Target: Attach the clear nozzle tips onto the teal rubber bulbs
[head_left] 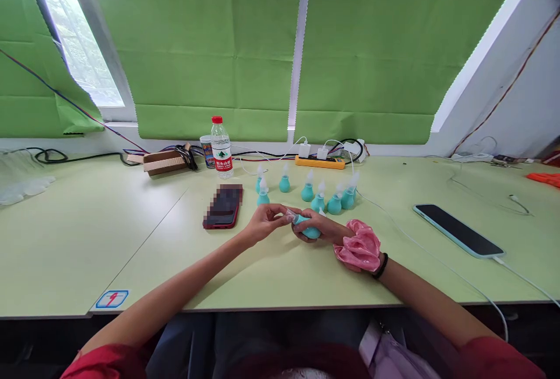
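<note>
Head view: just below frame centre, the right hand has its fingers clamped round the bulb; the left hand pinches the clear tip. Advisable: hold the bulb steady without squashing it, tip in line.
</note>
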